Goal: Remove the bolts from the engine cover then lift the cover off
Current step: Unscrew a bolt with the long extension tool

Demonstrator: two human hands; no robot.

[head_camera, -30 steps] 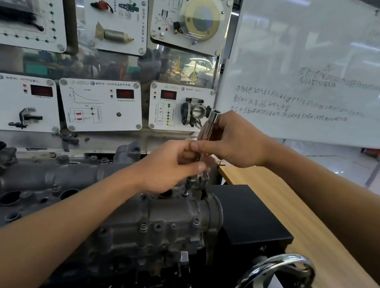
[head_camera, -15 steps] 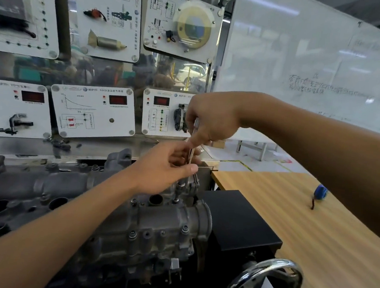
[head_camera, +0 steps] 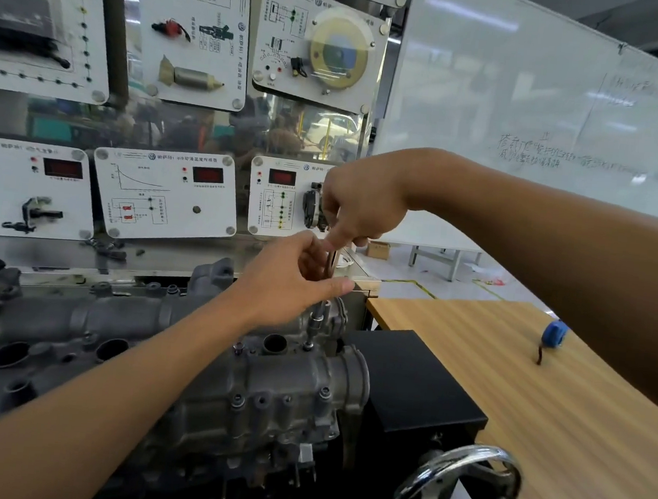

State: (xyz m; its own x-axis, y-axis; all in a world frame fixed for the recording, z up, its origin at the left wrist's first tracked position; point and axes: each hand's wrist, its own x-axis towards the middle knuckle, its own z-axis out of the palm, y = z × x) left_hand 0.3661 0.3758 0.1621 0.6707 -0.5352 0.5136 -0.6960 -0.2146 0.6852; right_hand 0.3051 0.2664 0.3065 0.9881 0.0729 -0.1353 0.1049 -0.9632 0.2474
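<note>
1. The engine cover (head_camera: 276, 380) — a grey cast-metal housing — sits low in the middle of the view, and it serves as the landmark for what follows.
2. A slim socket wrench (head_camera: 320, 308) stands nearly upright on the cover's top face, its socket end seated on a bolt (head_camera: 308, 345) near the right end of the cover.
3. The right hand (head_camera: 357, 208) is above the cover, closed around the upper part of the wrench with the knuckles turned up and the fingers curled down.
4. The left hand (head_camera: 297, 274) is just below the right one, between it and the cover; its fingers and thumb are pinched around the wrench shaft.
5. Another bolt (head_camera: 237, 347) stands proud on the cover's top, left of a round open bore (head_camera: 274, 343).
6. More bolt heads (head_camera: 324, 393) line the cover's front face.
7. Right of the cover, touching it or nearly so, is a black box (head_camera: 415, 384).
8. Further right lies a wooden table (head_camera: 544, 407) — on it, well apart from the cover, a small blue object (head_camera: 554, 333), too blurred to identify.
9. Below and to the right of the cover is a chromed handwheel (head_camera: 453, 495).
10. Behind the cover are white instrument panels (head_camera: 165, 195), and a whiteboard (head_camera: 531, 100) stands behind and to the right.
</note>
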